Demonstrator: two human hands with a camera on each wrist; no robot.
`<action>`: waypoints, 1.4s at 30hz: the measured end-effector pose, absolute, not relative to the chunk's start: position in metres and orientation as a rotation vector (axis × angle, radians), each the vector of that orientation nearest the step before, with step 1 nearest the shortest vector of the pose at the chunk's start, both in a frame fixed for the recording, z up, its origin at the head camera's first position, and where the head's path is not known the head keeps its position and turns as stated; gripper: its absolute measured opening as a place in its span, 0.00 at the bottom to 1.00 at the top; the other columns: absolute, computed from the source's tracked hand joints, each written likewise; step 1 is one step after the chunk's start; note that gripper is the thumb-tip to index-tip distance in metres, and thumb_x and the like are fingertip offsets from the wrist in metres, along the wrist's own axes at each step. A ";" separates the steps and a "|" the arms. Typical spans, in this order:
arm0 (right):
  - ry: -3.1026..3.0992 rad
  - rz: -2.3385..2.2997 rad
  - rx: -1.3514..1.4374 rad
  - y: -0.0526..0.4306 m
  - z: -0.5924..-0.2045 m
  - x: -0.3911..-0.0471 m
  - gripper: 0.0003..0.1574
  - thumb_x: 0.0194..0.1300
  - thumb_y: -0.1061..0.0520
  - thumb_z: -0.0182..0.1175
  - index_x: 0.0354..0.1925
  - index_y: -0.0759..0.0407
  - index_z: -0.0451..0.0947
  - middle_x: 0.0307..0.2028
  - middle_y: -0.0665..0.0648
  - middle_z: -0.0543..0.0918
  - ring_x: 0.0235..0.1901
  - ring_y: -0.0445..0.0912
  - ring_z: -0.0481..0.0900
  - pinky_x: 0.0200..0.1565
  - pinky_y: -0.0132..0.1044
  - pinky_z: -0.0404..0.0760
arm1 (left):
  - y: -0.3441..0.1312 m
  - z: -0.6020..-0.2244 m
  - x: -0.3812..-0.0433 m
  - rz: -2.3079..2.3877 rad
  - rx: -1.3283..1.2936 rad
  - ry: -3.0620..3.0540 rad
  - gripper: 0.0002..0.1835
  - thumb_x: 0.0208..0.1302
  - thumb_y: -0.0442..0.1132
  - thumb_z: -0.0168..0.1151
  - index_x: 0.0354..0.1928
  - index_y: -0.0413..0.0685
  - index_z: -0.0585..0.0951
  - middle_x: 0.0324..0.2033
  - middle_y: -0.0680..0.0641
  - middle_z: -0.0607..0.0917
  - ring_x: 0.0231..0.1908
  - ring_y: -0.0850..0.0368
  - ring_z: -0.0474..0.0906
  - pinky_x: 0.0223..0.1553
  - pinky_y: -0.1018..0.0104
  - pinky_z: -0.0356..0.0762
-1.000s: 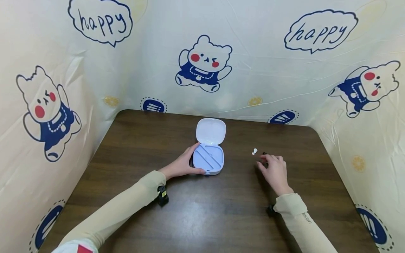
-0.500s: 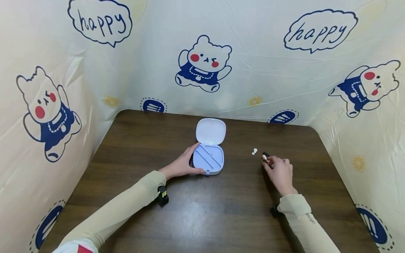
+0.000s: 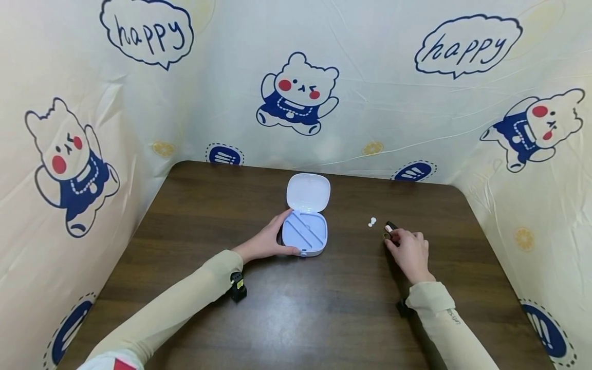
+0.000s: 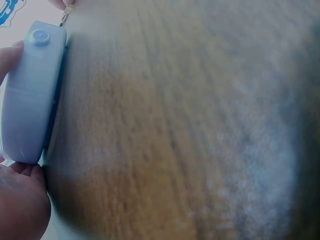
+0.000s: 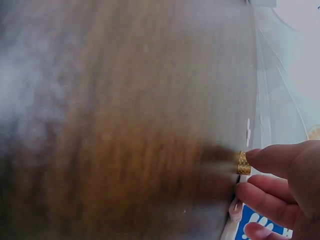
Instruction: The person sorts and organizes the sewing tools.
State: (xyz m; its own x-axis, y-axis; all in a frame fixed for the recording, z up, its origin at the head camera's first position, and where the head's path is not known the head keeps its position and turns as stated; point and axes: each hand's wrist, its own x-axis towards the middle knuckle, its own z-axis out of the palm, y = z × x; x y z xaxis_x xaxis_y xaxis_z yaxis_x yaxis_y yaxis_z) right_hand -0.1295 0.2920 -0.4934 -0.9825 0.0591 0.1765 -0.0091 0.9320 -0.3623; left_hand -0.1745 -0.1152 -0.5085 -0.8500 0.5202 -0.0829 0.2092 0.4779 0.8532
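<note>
My left hand (image 3: pixel 265 240) grips a light blue case (image 3: pixel 305 235) from its left side, thumb near the front and fingers at the back. The lid (image 3: pixel 308 191) is flipped back, and diagonal dividers show inside. In the left wrist view the case's front carries a round button (image 4: pixel 40 37). My right hand (image 3: pixel 410 253) is low over the table, right of the case. Thumb and fingers pinch a patterned gold ring (image 5: pixel 243 164). Beside the fingertips lies a small pinkish piece (image 5: pixel 236 211), with a dark piece (image 3: pixel 391 225) just behind, partly hidden by the hand.
Small white pieces (image 3: pixel 372 222) lie between the case and my right hand. The dark wooden table (image 3: pixel 287 318) is enclosed by a white printed curtain (image 3: pixel 370 103) at the back and sides.
My right hand has shifted slightly right and its fingers have closed on the gold ring, bringing the pinkish and dark pieces into view. The left hand and case have stayed put.
</note>
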 end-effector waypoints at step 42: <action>-2.872 0.625 0.046 0.281 -0.495 -0.130 0.11 0.66 0.54 0.73 0.44 0.59 0.88 0.38 0.59 0.91 0.47 0.61 0.75 0.49 0.58 0.63 | -0.116 -0.511 -0.175 1.304 0.613 2.402 0.65 0.56 0.57 0.80 0.85 0.57 0.45 0.80 0.40 0.52 0.78 0.45 0.53 0.75 0.43 0.56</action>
State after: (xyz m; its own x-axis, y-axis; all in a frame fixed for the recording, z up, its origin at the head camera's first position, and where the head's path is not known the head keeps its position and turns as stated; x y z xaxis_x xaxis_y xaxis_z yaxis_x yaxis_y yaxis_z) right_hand -0.1298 0.2811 -0.4947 -0.9792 0.0123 0.2025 -0.0729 0.9101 -0.4080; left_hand -0.1751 -0.1162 -0.5107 -0.8494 0.5201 -0.0890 0.2088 0.4861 0.8486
